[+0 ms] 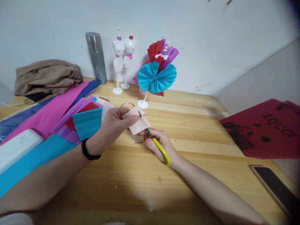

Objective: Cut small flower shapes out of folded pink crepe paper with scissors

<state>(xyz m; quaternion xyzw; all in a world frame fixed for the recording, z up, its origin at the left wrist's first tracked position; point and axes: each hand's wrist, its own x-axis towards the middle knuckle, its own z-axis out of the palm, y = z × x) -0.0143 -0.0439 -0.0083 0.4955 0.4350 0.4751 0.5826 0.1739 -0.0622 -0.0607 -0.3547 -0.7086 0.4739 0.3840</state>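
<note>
Between thumb and fingers, my left hand [117, 120] pinches a small pale pink piece of paper [134, 126] above the middle of the table. My right hand [161, 142] grips scissors [161, 151] with yellow-green handles. One dark blade lies across the face of the paper, its tip pointing up and away; the other blade is hidden behind it. Partly covered by the paper and hands, a roll of tape [136, 137] rests on the wood below them.
White dress-form stands [117, 62] line the wall, one bearing blue, red and purple pleated paper [154, 78]. A bottle [97, 59], brown cloth [47, 76] and coloured paper sheets [89, 123] are leftward. A red bag [264, 131] and phone [274, 187] are at right.
</note>
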